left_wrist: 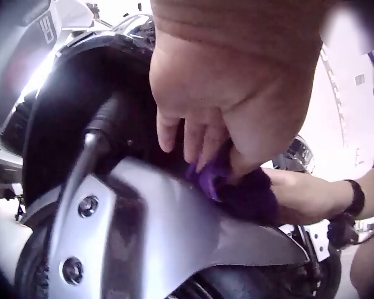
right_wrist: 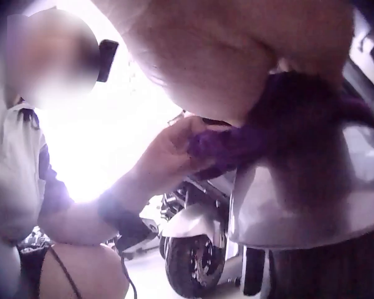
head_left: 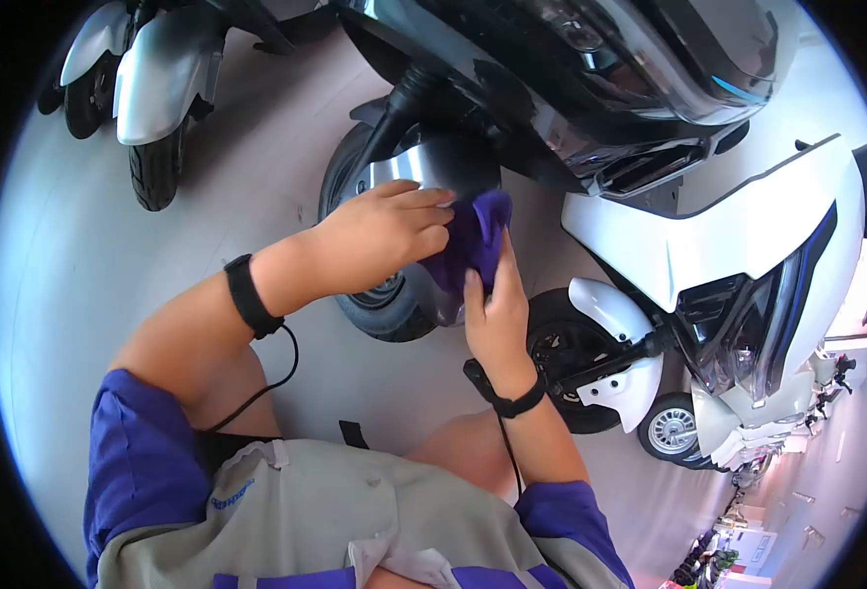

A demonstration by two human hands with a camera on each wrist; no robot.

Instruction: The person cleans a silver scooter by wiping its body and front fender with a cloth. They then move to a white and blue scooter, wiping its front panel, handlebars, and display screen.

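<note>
1. While the person crouches beside the scooter, both hands meet on a purple cloth that lies on the silver front fender, just above the front tire.
2. The left hand lies over the cloth from above with its fingers curled down onto it, pressing it to the fender; the left wrist view shows the fingertips digging into the purple folds.
3. The right hand comes up from below and pinches the lower edge of the cloth between thumb and fingers.
4. The cloth looks soft, light and limp; it bunches and folds under the fingers, so it should handle best gathered into a wad in the palm, not held by a loose corner. Its colour is a deep, even purple, with a slightly fuzzy surface, and it is crumpled into 1 loose lump.
5. The fender looks smooth and glossy, probably slippery under the cloth, with 2 bolts on its side.
6. Just beyond stands a white scooter with its own small front wheel.
7. Farther off, at the top left, another silver scooter is parked on the pale floor.
</note>
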